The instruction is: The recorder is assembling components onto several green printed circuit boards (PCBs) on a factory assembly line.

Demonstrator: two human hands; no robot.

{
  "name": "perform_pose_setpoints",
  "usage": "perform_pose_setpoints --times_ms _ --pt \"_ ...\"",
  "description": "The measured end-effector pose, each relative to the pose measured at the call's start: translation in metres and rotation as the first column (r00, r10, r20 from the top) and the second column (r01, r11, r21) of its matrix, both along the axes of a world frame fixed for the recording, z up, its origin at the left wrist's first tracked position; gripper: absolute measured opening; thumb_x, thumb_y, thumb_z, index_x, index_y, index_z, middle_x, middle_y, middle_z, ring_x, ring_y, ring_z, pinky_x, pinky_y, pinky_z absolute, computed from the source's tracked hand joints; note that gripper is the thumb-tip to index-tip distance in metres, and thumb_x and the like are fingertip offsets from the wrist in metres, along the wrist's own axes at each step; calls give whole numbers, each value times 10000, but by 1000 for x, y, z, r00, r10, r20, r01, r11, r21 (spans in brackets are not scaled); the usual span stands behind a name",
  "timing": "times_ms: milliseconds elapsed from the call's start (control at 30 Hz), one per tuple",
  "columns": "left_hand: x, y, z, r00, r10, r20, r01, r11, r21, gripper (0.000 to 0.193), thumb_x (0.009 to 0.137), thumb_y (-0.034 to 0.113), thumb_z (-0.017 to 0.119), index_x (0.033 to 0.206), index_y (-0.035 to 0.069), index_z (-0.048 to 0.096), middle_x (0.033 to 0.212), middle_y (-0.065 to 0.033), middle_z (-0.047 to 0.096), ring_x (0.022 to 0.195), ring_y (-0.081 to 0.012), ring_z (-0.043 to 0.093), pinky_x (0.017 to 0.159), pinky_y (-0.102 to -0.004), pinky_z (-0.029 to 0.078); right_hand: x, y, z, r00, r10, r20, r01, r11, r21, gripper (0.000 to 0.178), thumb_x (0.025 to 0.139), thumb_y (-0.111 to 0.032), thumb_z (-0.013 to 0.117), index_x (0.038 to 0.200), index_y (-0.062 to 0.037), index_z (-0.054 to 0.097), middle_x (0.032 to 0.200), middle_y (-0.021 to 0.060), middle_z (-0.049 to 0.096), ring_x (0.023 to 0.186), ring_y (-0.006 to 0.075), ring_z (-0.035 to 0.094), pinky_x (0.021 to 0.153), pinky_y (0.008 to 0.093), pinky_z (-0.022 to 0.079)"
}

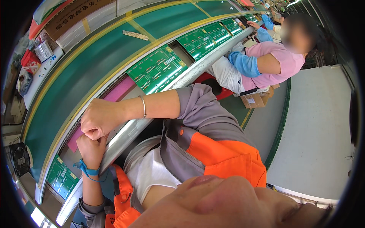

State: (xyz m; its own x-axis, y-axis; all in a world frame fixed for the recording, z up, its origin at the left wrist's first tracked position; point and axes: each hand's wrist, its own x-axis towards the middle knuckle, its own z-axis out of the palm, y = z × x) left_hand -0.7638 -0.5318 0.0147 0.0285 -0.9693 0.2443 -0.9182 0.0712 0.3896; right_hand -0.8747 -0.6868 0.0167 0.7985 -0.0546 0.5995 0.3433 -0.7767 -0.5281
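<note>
My right hand, a silver bangle on its wrist, is closed with curled fingers over the top of my left hand. The left hand wears a blue wrist strap and is also closed, its fingertips partly covered by the right. Whatever is between the two, if anything, is hidden. Both hands meet above a pink strip in the line's track. To their right lies a green circuit board with rows of small parts; another green circuit board sits in the track nearer the lower left.
A metal rail runs between my body and the track. Beyond is a green conveyor belt with yellow edges. More circuit boards continue up the line, where a person in pink works. A black fan stands far left.
</note>
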Motion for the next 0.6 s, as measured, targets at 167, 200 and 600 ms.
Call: perform_pose_setpoints --times_ms 167,200,600 --pt "1 1 0 1000 4 -9 -4 1000 22 238 824 234 836 728 72 692 665 -143 661 615 -381 650 540 -465 473 2 -1 -5 998 -16 -62 17 1000 5 187 680 -230 688 569 -111 595 615 56 624 578 296 619 503 433 450" --pt "0 1 0 1000 5 -8 -5 1000 14 250 827 240 837 725 67 689 664 -148 658 613 -385 646 538 -465 470 2 -1 -6 998 -15 -62 15 1000 6 187 680 -230 688 569 -111 595 615 56 624 578 296 619 503 433 450" --pt "2 0 -2 999 20 -36 -20 1000 6 305 843 271 838 710 47 679 649 -166 638 597 -406 625 525 -478 449 -3 -5 -2 999 8 -39 -8 1000 -5 220 693 -184 674 561 -97 522 599 60 562 557 299 583 482 431 416"
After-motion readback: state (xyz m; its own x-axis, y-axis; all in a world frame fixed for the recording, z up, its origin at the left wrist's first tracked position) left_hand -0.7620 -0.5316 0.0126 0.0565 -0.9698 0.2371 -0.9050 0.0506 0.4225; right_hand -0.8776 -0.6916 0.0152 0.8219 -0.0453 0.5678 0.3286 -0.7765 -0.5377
